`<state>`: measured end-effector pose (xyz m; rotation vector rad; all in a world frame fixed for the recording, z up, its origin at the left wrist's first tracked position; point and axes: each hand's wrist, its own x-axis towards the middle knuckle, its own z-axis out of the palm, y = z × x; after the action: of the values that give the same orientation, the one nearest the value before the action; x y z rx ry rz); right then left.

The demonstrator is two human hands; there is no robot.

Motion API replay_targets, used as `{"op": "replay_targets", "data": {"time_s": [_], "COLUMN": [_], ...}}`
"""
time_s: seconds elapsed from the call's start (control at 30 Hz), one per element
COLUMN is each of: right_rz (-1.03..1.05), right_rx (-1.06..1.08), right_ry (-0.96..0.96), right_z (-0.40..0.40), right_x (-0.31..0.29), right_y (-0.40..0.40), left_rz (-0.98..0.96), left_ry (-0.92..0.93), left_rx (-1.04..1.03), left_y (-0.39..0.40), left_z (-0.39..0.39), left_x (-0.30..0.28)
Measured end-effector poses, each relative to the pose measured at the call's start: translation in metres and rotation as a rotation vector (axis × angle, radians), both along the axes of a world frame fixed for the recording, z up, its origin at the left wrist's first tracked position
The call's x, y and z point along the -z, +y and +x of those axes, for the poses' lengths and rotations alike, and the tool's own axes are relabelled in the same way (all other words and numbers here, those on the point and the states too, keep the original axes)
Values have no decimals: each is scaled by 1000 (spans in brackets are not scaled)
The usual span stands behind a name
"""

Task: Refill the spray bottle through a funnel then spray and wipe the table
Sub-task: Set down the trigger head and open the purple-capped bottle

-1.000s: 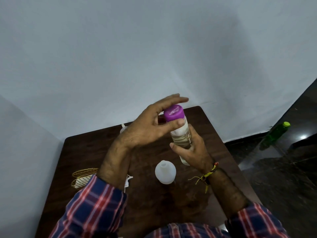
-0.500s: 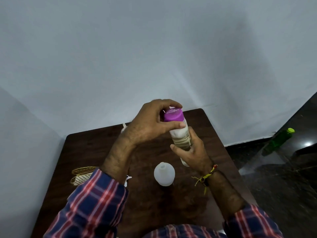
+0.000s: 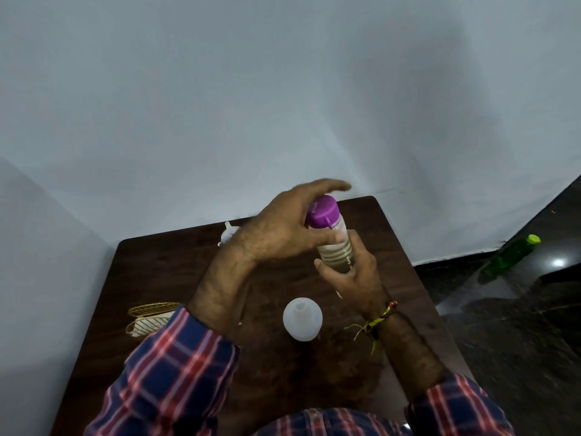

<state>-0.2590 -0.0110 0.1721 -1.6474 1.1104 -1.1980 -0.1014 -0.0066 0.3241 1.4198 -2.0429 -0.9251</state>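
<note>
A clear refill bottle with a purple cap is held tilted above the dark wooden table. My right hand grips its lower body. My left hand pinches the cap between the thumb under it and outstretched fingers behind it. The white spray bottle stands on the table below my hands, its neck open with no sprayer on it. A small white plastic part shows at the table's far edge, mostly hidden by my left hand.
A gold wire basket holding a striped cloth sits at the table's left, partly behind my left sleeve. The table stands in a corner of grey walls. A green bottle stands on the dark floor to the right.
My left hand's fingers curled round the purple cap half a second ago and have now stretched out again over it. The right hand keeps the bottle in place.
</note>
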Motion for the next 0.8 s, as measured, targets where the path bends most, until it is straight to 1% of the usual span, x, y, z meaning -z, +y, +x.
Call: {"op": "replay_targets", "data": {"time_s": [0.03,0.07,0.13,0.2,0.3,0.37,0.47,0.53,0.57,0.67,0.73,0.8], "right_rz": [-3,-4,-11,-22,-34,-64,-118,-106,-92,-60,-62,-61], "right_rx": [3,5,14,41,81,87,99,100,98,81,82,81], "right_ry": [-3,-2,10,18,42,64,99,97,95,85,85,87], "right_z": [0,1,4,7,10,10,9,9,9,10,11,11], "right_x": [1,1,2,5,10,14,17,20,22,26,26,27], "right_y": [-2,-3,-5,-8,-12,-14,-15,-16,-17,-19,-20,-21], "left_rz": [26,28,-32,-119,-163,-170,-161,-168,-176,-166,-114,-78], "left_ry": [35,44,-10,-137,-378,-504,-587,-563,-510,-254,-149,-77], "left_rx": [47,34,-79,-263,-495,-577,-655,-647,-613,-467,-422,-425], "left_y": [-4,-8,-13,-13,-12,-11,-13,-13,-13,-14,-13,-13], "left_z": [6,10,10,3,-12,-17,-16,-15,-14,-5,1,7], "left_x": [1,2,3,5,6,8,12,13,13,10,7,8]}}
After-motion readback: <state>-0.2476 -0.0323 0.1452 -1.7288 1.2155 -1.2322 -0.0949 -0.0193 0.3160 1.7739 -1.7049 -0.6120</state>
